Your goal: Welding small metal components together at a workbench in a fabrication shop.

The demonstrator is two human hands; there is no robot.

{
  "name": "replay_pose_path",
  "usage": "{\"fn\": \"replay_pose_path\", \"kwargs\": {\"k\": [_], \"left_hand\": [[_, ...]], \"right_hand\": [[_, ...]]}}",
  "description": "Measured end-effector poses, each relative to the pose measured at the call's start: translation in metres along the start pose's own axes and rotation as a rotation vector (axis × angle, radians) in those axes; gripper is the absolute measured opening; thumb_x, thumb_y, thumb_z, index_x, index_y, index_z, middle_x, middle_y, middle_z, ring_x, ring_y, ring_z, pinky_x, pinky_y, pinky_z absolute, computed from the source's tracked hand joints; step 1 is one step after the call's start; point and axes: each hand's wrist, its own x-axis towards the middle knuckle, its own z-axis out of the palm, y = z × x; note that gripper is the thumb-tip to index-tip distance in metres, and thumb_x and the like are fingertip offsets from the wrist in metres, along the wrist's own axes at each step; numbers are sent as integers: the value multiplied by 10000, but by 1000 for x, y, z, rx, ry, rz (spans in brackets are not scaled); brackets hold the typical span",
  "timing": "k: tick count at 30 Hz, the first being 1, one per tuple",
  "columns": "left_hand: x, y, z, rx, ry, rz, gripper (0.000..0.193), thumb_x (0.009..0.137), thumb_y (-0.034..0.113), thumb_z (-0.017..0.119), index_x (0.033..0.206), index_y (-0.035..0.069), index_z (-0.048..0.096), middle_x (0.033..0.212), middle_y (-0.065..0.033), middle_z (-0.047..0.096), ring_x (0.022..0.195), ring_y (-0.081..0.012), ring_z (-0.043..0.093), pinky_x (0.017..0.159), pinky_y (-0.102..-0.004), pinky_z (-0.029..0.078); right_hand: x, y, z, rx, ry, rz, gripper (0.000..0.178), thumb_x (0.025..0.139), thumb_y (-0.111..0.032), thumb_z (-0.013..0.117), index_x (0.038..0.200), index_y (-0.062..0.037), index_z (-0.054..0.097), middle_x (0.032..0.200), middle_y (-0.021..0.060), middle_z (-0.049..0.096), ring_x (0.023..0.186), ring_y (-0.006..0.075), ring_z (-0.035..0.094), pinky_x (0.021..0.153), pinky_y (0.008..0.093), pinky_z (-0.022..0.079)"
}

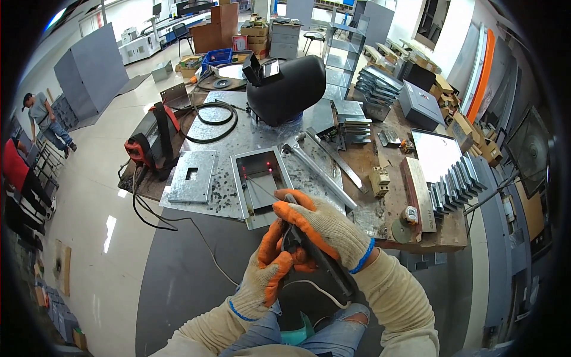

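Observation:
My gloved right hand [318, 223] is wrapped round a black welding electrode holder [324, 262] from above, its handle slanting down toward my right knee. My gloved left hand [269, 268] grips the same tool from the left, fingers closed near its head. A thin rod [260, 188] points from the hands into an open grey metal box [250, 218] on the bench. Small red glowing spots [269, 166] show on the box's inner walls. A pale cable [205, 241] trails near my hands toward the left of the bench.
A black welding helmet [285, 89] stands behind the box, and a red-and-black welding machine [151, 137] is at left. A flat metal plate [191, 177], a metal bar [318, 172], a tape measure [410, 215] and stacked brackets [455, 185] lie around. Other people [47, 119] are far left.

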Motion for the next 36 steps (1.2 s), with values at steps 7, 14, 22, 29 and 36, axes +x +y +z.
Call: {"fn": "replay_pose_path", "kwargs": {"k": [7, 14, 22, 29, 36], "left_hand": [[1, 0, -3, -11, -1, 2, 806, 1011, 177, 771, 1695, 201, 345, 1468, -175, 617, 1095, -195, 749, 933, -545, 669], [0, 3, 0, 15, 4, 19, 773, 1028, 144, 742, 1693, 175, 349, 1499, -166, 587, 1158, -207, 710, 951, -532, 653], [-1, 8, 8, 17, -14, -3, 736, 1050, 134, 699, 1696, 139, 344, 1522, -165, 558, 1282, -258, 631, 1049, -500, 582], [-2, 9, 13, -96, 14, -51, 711, 1039, 7, 615, 1689, 151, 366, 1507, -157, 573, 1137, -208, 686, 1018, -376, 606], [-1, 10, 19, -37, 57, -34, 726, 1036, 22, 630, 1694, 157, 355, 1577, -165, 528, 1168, -220, 671, 1021, -393, 602]], "right_hand": [[2, 0, 2, 8, 1, -7, 605, 1110, -444, 578, 1586, -89, 459, 959, 133, 743, 548, 106, 638, 436, 210, 526], [6, 4, 1, -12, 10, -10, 588, 1098, -404, 603, 1569, -77, 473, 1012, 113, 735, 624, 129, 640, 525, 234, 532], [19, 26, -2, 214, -63, -98, 507, 1071, -302, 629, 1503, -61, 517, 1179, 119, 708, 860, 201, 653, 739, 312, 540], [-6, -5, 1, 213, -28, -31, 481, 1072, -281, 630, 1485, -54, 531, 1231, 127, 687, 916, 194, 655, 757, 337, 552], [-28, 7, 31, 948, 300, -125, 443, 1075, -342, 660, 1406, -53, 606, 1016, 66, 731, 827, 118, 627, 743, 280, 524]]}}
